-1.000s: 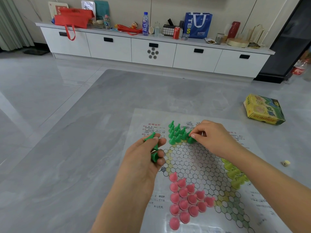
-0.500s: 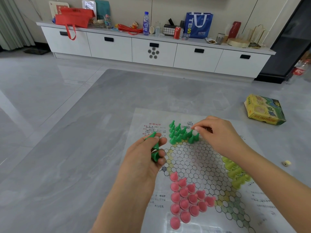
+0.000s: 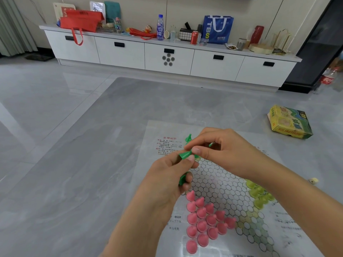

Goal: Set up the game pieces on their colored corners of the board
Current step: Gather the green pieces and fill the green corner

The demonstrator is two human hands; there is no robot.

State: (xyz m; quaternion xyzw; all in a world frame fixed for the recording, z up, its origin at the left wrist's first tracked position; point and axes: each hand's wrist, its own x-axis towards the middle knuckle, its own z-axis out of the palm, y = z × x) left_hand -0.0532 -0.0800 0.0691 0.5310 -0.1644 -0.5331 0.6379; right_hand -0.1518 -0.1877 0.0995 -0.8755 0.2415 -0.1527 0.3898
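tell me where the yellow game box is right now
In the head view the yellow game box lies on the grey floor at far right, apart from the board, beyond its right edge and the right hand.

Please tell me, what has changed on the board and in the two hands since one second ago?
The right hand left the green pieces on the board and came back to the left hand, pinching a green piece held there. The left hand rose slightly. Pink pieces, yellow pieces and box stayed.

Glossy floor (image 3: 55, 127), plastic pawns (image 3: 202, 217)
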